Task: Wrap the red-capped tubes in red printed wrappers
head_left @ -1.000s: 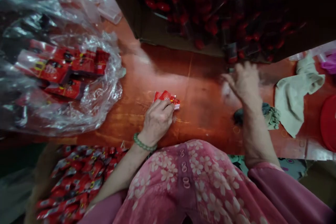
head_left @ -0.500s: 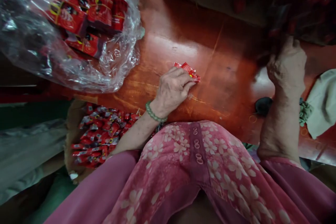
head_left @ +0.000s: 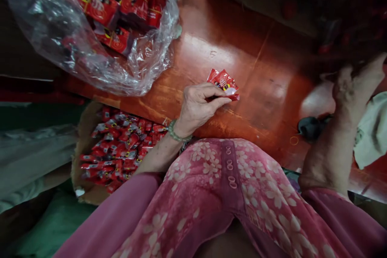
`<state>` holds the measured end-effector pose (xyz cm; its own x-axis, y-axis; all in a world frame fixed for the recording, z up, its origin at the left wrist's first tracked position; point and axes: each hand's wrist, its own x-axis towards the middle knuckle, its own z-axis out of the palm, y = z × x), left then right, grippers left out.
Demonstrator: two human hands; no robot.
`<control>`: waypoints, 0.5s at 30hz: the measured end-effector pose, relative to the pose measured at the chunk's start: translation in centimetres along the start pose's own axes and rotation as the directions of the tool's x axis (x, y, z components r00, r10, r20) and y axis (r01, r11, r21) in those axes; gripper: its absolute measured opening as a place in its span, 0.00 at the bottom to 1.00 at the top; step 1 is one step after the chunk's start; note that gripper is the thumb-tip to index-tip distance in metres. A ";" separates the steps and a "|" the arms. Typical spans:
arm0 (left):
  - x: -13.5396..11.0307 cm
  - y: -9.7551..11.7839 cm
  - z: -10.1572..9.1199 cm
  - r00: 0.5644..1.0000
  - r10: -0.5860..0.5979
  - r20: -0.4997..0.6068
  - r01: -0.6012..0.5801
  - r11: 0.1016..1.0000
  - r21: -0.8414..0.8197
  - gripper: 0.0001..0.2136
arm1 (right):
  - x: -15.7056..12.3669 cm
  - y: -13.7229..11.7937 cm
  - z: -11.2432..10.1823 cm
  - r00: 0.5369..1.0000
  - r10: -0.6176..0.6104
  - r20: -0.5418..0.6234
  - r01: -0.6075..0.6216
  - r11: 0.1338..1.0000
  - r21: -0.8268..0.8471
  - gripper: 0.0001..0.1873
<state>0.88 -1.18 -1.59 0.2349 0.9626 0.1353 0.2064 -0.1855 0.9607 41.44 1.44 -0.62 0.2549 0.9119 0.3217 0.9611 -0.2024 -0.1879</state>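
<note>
My left hand [head_left: 199, 102], with a green bead bracelet at the wrist, pinches a few small red printed packets [head_left: 223, 80] between thumb and fingers. The packets are fanned out just over the reddish-brown tabletop [head_left: 193, 60]. Far to the right, my right hand [head_left: 355, 82] is at the shaded lower edge of a dark heap with red bits [head_left: 325, 44]. Motion and shadow smear its fingers, so whether it grips anything does not show.
At upper left a clear plastic bag [head_left: 148, 62] contains banded bundles of red packets [head_left: 101, 6]. Below it, a cardboard box [head_left: 87, 123] holds many small red wrapped pieces [head_left: 121, 149]. A pale cloth [head_left: 373, 137], a dark round object [head_left: 310, 128] and a rubber band [head_left: 293, 140] lie at right.
The packets in my left hand are spread wider and show more of their faces. My right hand has shifted right and slightly down. The whole view has also moved a little.
</note>
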 end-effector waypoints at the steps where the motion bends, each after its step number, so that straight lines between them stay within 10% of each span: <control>1: -0.1 0.0 0.0 1.000 -0.012 -0.008 0.012 1.000 -0.003 0.07 | -0.6 -0.5 0.1 1.000 0.003 -0.017 0.001 0.967 0.253 0.15; 3: -0.1 -0.1 0.2 1.000 -0.027 -0.014 0.027 1.000 -0.014 0.08 | -2.2 -2.9 0.3 0.995 0.039 0.090 -0.093 0.688 0.720 0.14; 6: -0.1 -0.1 0.3 0.999 -0.050 0.011 0.051 0.997 -0.059 0.09 | -4.8 -8.6 0.6 0.974 -0.066 0.218 -0.188 0.301 0.935 0.22; 11: -0.2 0.1 0.2 0.987 -0.133 0.087 0.141 0.986 -0.092 0.13 | -7.7 -16.2 -0.2 0.936 -0.198 0.290 -0.274 0.103 0.956 0.18; 15: -0.3 0.2 -0.4 0.989 -0.108 0.100 0.119 0.987 -0.105 0.14 | -8.4 -17.5 -0.7 0.926 -0.214 0.312 -0.285 0.145 0.947 0.17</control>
<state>0.51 -1.42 -1.32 0.3046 0.9525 0.0056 0.1323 -0.0481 0.9900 22.58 -2.91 0.64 -0.0025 0.9988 0.0488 -0.0336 0.0487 -0.9982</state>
